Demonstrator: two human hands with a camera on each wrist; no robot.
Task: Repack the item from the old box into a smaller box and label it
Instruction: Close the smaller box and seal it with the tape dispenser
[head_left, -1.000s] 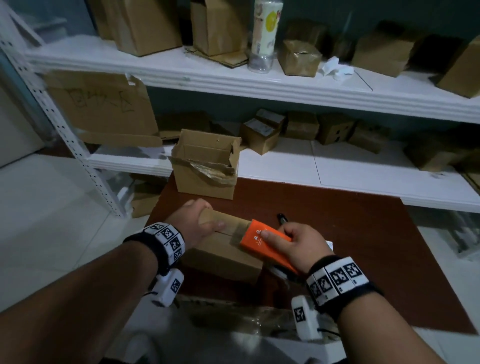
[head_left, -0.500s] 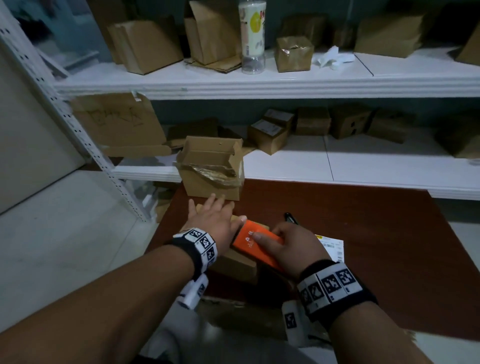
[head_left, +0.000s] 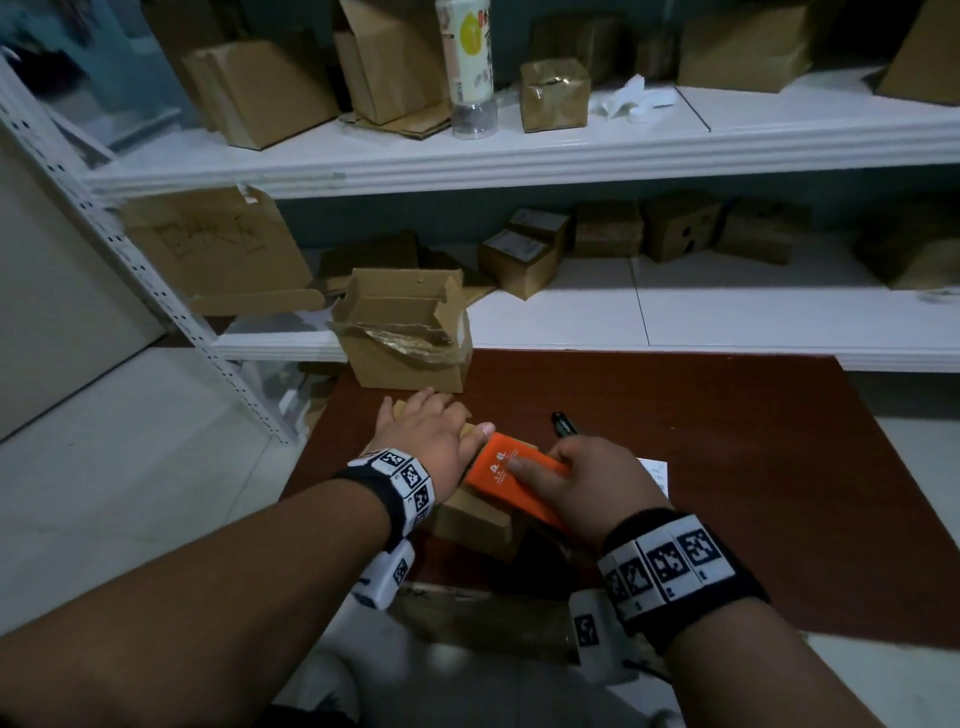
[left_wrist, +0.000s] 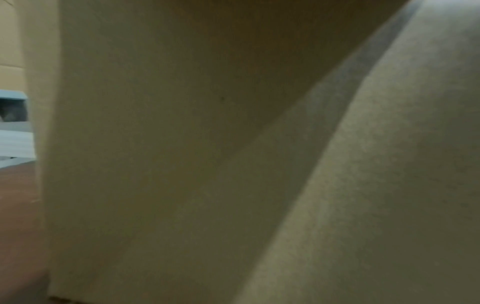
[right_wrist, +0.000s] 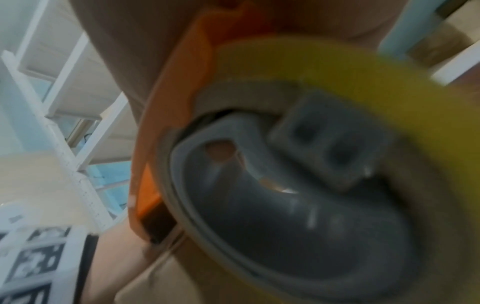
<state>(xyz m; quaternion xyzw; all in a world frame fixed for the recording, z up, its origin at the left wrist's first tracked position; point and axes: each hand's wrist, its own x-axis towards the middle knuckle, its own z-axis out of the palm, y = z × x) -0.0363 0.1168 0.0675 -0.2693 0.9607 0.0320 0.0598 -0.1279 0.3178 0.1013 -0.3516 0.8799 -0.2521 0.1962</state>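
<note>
Pressing down on a small brown cardboard box (head_left: 470, 519), the person's left hand (head_left: 423, 441) is lying flat across its top with the fingers straight, most likely to keep the flaps shut and the box from sliding. The right hand (head_left: 587, 480) is gripping an orange plastic tape dispenser (head_left: 511, 475), fingers curled over its body, and is laying its front end onto the box top right beside the left thumb. From the right wrist view the dispenser's yellowish roll of tape (right_wrist: 337, 67) and grey hub are showing close up and blurred. My guess is that the smaller box is being sealed, so the item would already be inside it; I cannot see the item itself. The labelling seems to be waiting: a white printed label sheet (head_left: 655, 470) is lying on the table just past the right hand, and a black marker pen (head_left: 563, 423) is resting near it.

Behind the hands, the larger opened cardboard box (head_left: 405, 332) is standing at the far edge of the dark red-brown table (head_left: 753, 467), flaps up and torn tape hanging, apparently the old packaging set out of the way. White metal shelving (head_left: 571, 150) is running along a teal wall, holding more cardboard boxes and a plastic bottle (head_left: 470, 67). Pale floor tiles are showing to the left, and the room is looking dim.
</note>
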